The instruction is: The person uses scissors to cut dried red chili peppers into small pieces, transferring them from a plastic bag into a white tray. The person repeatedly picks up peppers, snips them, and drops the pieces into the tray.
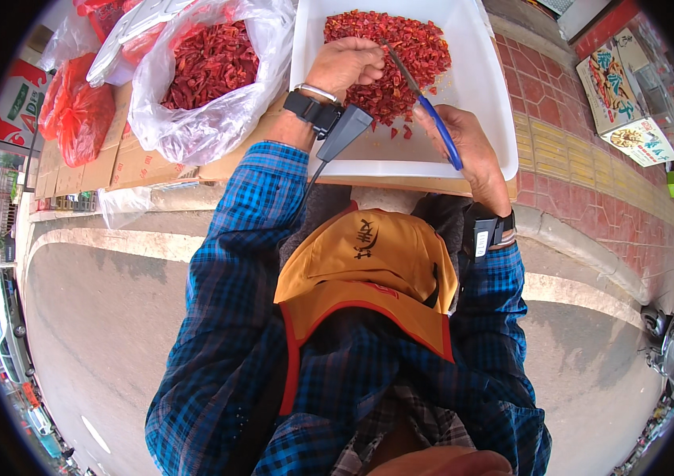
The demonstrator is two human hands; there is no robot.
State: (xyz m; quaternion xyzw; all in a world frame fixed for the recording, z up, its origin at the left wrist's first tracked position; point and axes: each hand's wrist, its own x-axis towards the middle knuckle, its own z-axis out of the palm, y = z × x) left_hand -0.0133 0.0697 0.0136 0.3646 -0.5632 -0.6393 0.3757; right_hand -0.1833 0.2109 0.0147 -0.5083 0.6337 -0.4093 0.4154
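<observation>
A white plastic tray (494,119) holds a heap of cut dried red chili pieces (396,65). My right hand (468,140) grips blue-handled scissors (439,128) over the tray's right part, their blades pointing up and left across the heap. Over the heap's left side is my left hand (349,64), its fingers curled together near the blade tips; whether a chili is pinched in them cannot be made out. To the left, a clear plastic bag (194,134) stands open with whole dried red chilies (212,65) inside.
Flattened cardboard (149,169) lies under the bag and tray. A tied red plastic bag (81,113) sits at the left, with a white plastic lid (128,35) beside it. Printed cartons (622,89) stand on the right beyond the red paving. A cable runs from my left wrist band.
</observation>
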